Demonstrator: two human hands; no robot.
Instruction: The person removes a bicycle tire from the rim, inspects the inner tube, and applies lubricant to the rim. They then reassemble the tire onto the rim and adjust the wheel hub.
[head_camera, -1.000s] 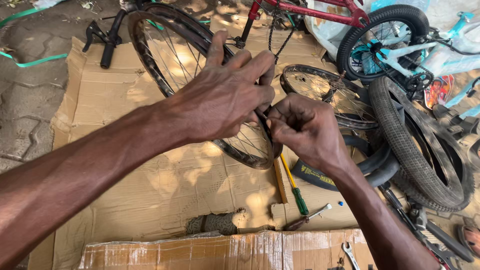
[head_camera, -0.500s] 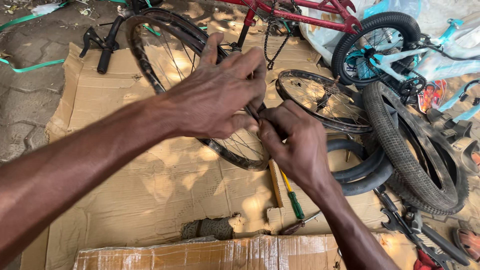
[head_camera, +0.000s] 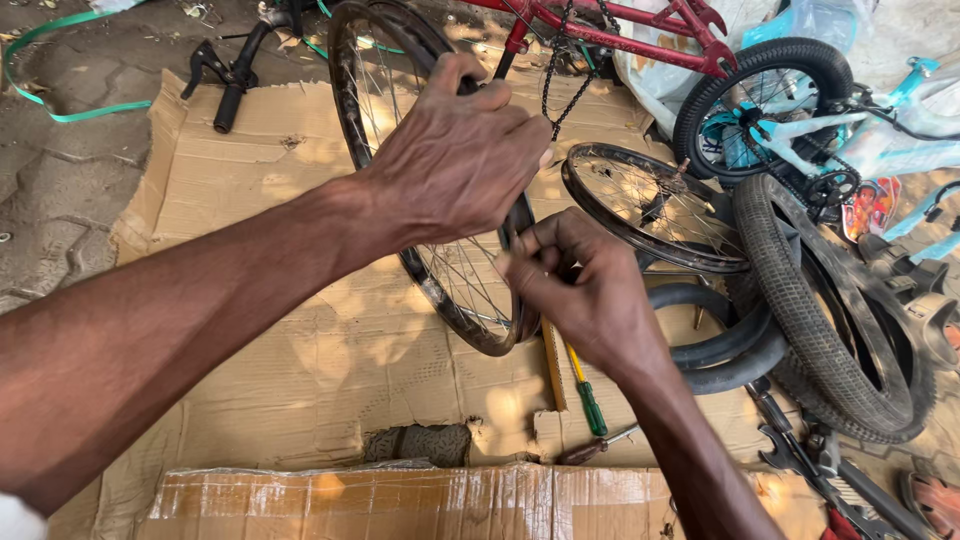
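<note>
Underfoot: cardboard (head_camera: 250, 330) spread flat over paving, carrying everything else.
Bikes: red frame (head_camera: 640, 25) along the top edge; pale blue small bike (head_camera: 800, 120) at top right.
Tyres: loose black tyre (head_camera: 840, 310) at right, beside a second bare rim (head_camera: 650, 205).
Wheel: spoked, black, upright (head_camera: 440, 270), bottom edge on the cardboard, centre of view.
Left hand (head_camera: 455, 160): clamped over the wheel's upper rim, fingers curled shut on it.
Right hand (head_camera: 590, 290): fingertips pinched together at the rim's near edge; thing pinched too small to tell.
Change: since half a second ago, grip unchanged, hands slightly lower in view; work remains at the same rim spot.
Screwdriver (head_camera: 588, 395): green handle, lying just below the right hand.
</note>
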